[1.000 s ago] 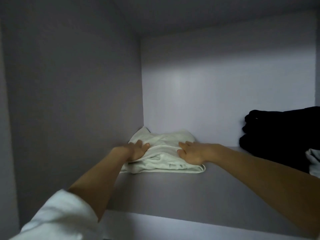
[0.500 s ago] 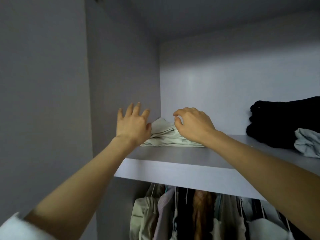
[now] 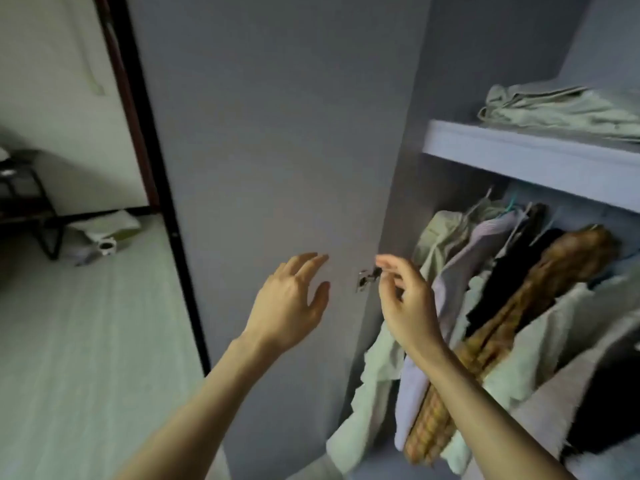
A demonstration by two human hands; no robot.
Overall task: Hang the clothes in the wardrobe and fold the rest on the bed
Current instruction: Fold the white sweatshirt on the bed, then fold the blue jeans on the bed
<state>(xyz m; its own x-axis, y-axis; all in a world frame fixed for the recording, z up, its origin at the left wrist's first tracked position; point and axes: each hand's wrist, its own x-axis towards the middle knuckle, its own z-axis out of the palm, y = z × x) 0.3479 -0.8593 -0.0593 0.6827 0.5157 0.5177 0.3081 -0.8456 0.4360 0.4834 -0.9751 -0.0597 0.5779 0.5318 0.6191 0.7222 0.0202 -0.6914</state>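
From the head camera: a folded pale garment point(image 3: 561, 110) lies on the wardrobe shelf point(image 3: 519, 157), clothes point(image 3: 502, 299) hang below. Left hand point(image 3: 289, 304) spread, right hand point(image 3: 407, 303) loosely curled, both empty. Stowing looks nearly done; the bed is out of view.

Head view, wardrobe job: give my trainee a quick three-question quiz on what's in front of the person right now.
1. True or false: the left hand holds a garment.
2. Where does the pale folded cloth lie?
A. on the grey wardrobe shelf
B. on the floor
C. on a hanger
3. Fill in: the brown checked garment hangs ___ the shelf.

Key: 1. False: both it and the right hand are empty, fingers loose, in front of the grey wardrobe door. 2. A. 3. Below, among the other hanging clothes.
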